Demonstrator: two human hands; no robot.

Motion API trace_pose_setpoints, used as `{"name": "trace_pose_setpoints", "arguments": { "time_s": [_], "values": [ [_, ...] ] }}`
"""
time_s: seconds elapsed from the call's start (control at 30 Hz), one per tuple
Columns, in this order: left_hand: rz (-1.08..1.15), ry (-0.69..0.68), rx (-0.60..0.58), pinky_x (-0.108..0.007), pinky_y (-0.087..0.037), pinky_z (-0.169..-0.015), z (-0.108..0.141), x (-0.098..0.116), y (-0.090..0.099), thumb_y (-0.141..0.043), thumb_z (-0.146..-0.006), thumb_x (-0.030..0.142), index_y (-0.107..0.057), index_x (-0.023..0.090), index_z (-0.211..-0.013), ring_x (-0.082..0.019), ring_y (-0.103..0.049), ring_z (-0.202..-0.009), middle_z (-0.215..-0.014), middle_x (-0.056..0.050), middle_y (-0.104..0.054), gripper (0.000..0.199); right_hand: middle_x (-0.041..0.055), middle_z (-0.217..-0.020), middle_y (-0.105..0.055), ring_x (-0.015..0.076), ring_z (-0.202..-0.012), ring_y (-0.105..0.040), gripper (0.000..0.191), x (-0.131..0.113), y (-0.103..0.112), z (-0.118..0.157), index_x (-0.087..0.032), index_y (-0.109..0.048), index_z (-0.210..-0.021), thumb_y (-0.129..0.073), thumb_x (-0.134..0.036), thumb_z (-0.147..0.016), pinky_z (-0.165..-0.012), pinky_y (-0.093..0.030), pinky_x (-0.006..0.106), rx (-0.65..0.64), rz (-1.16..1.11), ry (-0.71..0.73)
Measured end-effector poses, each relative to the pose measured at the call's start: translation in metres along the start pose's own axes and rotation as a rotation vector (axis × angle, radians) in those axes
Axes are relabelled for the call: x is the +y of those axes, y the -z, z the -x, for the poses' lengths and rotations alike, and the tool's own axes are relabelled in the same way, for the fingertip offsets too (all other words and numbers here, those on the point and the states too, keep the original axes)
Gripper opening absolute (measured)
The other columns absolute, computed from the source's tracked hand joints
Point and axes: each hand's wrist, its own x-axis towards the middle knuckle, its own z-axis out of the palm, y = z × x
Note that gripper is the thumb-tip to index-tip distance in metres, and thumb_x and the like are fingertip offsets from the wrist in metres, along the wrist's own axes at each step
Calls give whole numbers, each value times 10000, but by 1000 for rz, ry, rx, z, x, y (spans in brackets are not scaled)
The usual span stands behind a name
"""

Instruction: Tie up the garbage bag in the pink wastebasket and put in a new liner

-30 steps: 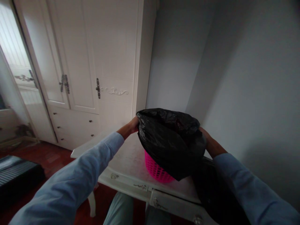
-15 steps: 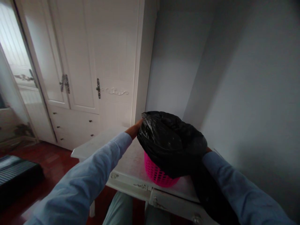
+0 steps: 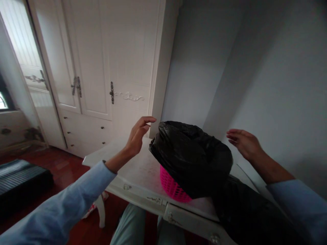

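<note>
Over the pink basket (image 3: 171, 184) on the desk (image 3: 143, 178), the black bag (image 3: 189, 160) is draped between left hand (image 3: 138, 136) and right hand (image 3: 245, 143), both emptied of any grip; the left seems nearer.

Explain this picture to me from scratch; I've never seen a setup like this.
There is no machine here, just a person working with two bare hands. The camera is worn on that person's head and looks forward and down, so the arms reach in from the bottom and right edges. The left hand and the right hand are both open, one on each side of a black bag, and neither is holding anything. The bag covers the top of a pink basket, which stands on a white table. More black plastic lies to the right; I can't tell whether it belongs to the same bag.
</note>
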Motion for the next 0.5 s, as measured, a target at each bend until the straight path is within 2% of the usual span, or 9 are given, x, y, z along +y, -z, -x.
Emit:
{"name": "trace_pose_setpoints", "arguments": {
  "time_s": [0.07,0.13,0.17,0.23,0.33,0.43,0.5],
  "values": [
    [-96,-300,-250,-482,-436,-1053,10,36,1,-441,-936,344,-650,199,-1204,-281,-583,-1231,-1280,-121,-670,370,-3,-822,-713,127,-733,-657,205,-34,-3,7,-237,-679,-786,-795,-223,-618,-651,-551,238,-32,-96,51],
    [-209,-515,-516,-512,-402,-1096,16,64,1,-490,-939,350,-624,198,-1255,-280,-621,-1178,-1235,-126,-693,376,12,-842,-735,135,-722,-657,223,-69,-14,27,-229,-704,-791,-827,-295,-617,-675,-553,258,-170,-17,148],
    [-267,-568,-626,-514,-400,-1101,18,74,-1,-533,-934,384,-621,191,-1259,-281,-640,-1139,-1196,-128,-706,388,29,-845,-744,155,-738,-671,239,-85,-21,40,-219,-717,-799,-838,-339,-632,-697,-559,282,-277,69,194],
    [-380,-575,-776,-486,-446,-1055,19,86,-4,-620,-903,476,-621,168,-1263,-281,-659,-1060,-1128,-134,-710,474,54,-836,-755,187,-786,-694,258,-109,-35,68,-202,-741,-821,-815,-415,-695,-758,-566,319,-512,252,255],
    [-512,-474,-859,-418,-508,-942,19,90,-8,-660,-895,452,-598,144,-1308,-272,-643,-1019,-1099,-138,-678,519,57,-849,-757,198,-814,-698,271,-124,-48,100,-200,-754,-867,-708,-462,-819,-767,-545,322,-757,504,326],
    [-540,-436,-841,-392,-493,-968,19,84,-11,-626,-915,263,-624,160,-1235,-252,-614,-1061,-1137,-128,-644,336,57,-914,-759,207,-849,-690,318,-123,-55,114,-199,-758,-955,-613,-475,-894,-761,-519,320,-915,686,337],
    [-546,-426,-813,-396,-472,-994,20,78,-11,-621,-904,196,-628,170,-1168,-253,-589,-1114,-1200,-127,-634,265,64,-971,-760,221,-896,-687,363,-120,-58,116,-190,-753,-1018,-562,-485,-925,-788,-512,330,-1029,752,314]
  ]
}}
